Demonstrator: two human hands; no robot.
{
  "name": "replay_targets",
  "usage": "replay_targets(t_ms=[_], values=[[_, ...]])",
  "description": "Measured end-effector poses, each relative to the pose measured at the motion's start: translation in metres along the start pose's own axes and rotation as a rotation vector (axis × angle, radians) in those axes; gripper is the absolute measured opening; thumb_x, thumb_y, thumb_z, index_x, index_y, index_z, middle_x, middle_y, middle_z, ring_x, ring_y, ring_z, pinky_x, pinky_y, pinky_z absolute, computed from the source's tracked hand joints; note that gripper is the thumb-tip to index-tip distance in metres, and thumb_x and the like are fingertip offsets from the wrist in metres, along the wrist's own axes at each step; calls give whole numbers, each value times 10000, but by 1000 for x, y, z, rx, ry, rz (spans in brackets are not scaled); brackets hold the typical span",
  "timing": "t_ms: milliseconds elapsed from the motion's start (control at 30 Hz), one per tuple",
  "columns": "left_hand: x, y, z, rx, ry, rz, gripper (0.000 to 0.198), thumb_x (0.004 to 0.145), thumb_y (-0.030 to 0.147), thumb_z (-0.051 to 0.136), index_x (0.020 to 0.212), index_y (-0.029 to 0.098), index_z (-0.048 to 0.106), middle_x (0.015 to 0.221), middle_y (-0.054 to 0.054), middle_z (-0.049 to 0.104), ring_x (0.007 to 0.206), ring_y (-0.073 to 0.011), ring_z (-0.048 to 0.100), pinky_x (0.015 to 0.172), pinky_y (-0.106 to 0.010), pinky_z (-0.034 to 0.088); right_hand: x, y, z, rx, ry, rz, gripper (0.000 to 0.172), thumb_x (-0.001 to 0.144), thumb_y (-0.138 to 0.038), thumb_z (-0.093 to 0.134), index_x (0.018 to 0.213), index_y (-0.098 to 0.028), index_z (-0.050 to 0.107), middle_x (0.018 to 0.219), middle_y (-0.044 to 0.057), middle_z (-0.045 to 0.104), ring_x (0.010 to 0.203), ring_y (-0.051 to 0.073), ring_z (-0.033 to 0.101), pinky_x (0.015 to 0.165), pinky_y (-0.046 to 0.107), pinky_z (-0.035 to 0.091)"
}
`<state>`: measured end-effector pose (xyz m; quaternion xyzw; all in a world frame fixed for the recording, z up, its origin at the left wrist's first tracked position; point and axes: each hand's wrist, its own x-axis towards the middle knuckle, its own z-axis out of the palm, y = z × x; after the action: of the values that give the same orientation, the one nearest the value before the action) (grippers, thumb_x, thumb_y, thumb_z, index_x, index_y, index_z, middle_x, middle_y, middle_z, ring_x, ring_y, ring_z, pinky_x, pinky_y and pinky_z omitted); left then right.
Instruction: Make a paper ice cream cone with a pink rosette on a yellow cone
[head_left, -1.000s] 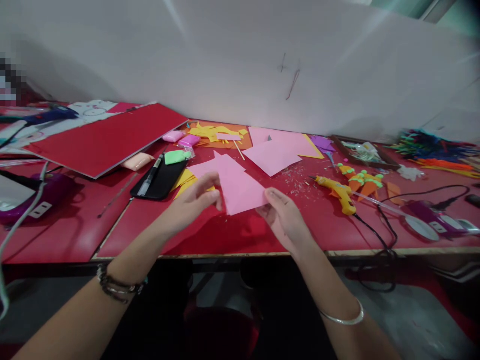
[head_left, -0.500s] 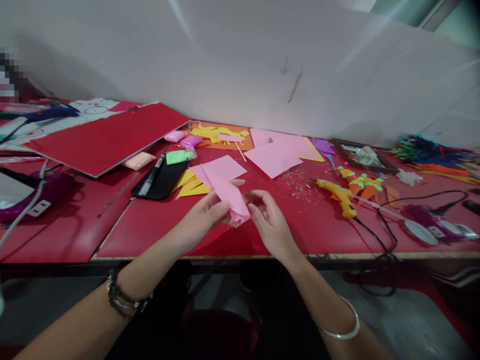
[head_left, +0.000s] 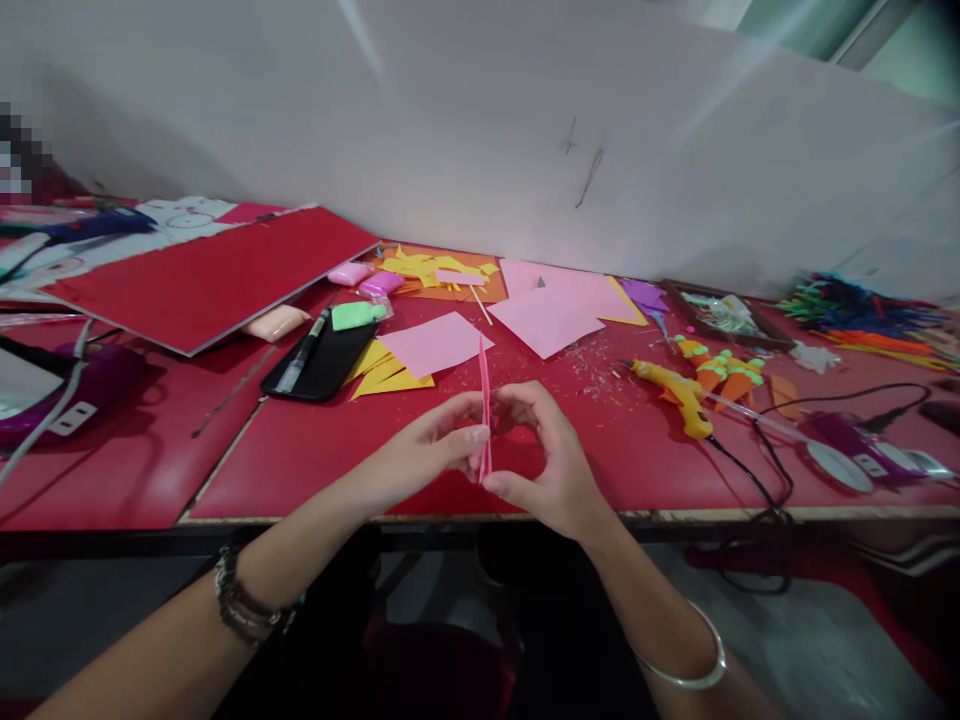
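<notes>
Between my hands a folded piece of pink paper stands on edge, seen almost as a thin line. My left hand pinches it from the left, thumb towards me. On its other side my right hand curves around with fingers and thumb touching the paper. Behind it lie a flat pink sheet and yellow paper pieces. A larger pink sheet rests further back to the right.
To the right are a yellow glue gun with a cord, small orange carrot-like pieces and a purple device. On the left stand a black phone-like slab with a pen, clay packs and a large red board.
The folded pink paper has turned from lying tilted, its face showing, to standing edge-on. My right hand has spread wider and now touches it from the right.
</notes>
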<state>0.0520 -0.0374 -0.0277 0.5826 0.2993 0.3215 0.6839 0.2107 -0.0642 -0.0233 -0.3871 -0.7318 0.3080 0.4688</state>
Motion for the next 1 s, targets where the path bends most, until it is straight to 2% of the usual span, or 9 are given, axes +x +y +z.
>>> replay_targets(t_ms=[133, 233, 333, 433, 600, 733, 867, 1000], values=[[0, -3, -3, -33, 12, -56, 286, 757, 336, 490, 1008, 208, 544, 819, -34, 609, 695, -146, 566, 650, -283, 459, -2, -1, -2, -71, -4, -3, 446, 670, -159, 566, 1086, -219, 417, 996, 52, 505, 880, 160, 517, 805, 321, 456], [1, -7, -8, 21, 79, -85, 318, 768, 332, 447, 1032, 195, 560, 834, -54, 637, 767, -193, 581, 666, -306, 456, -3, -1, -3, -127, 46, -28, 482, 661, -79, 505, 1110, -226, 409, 1024, 51, 515, 917, 158, 523, 822, 306, 452], [0, -9, -14, 138, 174, -85, 314, 776, 338, 425, 978, 176, 601, 858, -70, 647, 846, -225, 571, 683, -318, 451, -3, 0, -3, -198, 121, -9, 413, 707, -87, 482, 1087, -244, 436, 1015, 40, 540, 939, 153, 535, 822, 285, 447], [-4, -4, -18, 259, 224, -117, 293, 772, 363, 455, 905, 171, 632, 861, -71, 649, 832, -221, 571, 659, -304, 452, -2, 3, -4, -226, 188, 38, 298, 763, -135, 472, 1040, -244, 467, 989, 34, 563, 909, 148, 555, 788, 275, 452], [-7, 11, -22, 302, 84, -174, 215, 757, 364, 509, 773, 178, 616, 753, -16, 621, 697, -144, 556, 608, -233, 436, 1, 6, -12, -135, 223, 154, 265, 792, -180, 470, 1049, -242, 470, 808, 0, 572, 674, 111, 552, 598, 231, 456], [-5, 17, -28, 376, 83, -70, 227, 763, 350, 501, 637, 163, 524, 612, 27, 498, 579, -95, 478, 541, -199, 397, 2, 10, -21, -130, 242, 135, 191, 802, -180, 454, 948, -238, 562, 904, 9, 601, 815, 127, 564, 691, 247, 462], [-4, 15, -36, 424, 159, 10, 255, 788, 373, 471, 650, 164, 514, 568, 34, 449, 538, -82, 439, 521, -192, 373, 1, 14, -28, -122, 206, 115, 241, 813, -146, 387, 872, -232, 605, 870, 6, 629, 847, 134, 578, 754, 280, 461], [-3, 12, -42, 277, 292, -23, 222, 760, 370, 526, 681, 164, 553, 590, 30, 483, 516, -74, 450, 489, -193, 369, -1, 11, -31, -241, 45, -8, 313, 785, -135, 387, 994, -256, 587, 1006, 1, 622, 959, 152, 549, 911, 362, 388]])
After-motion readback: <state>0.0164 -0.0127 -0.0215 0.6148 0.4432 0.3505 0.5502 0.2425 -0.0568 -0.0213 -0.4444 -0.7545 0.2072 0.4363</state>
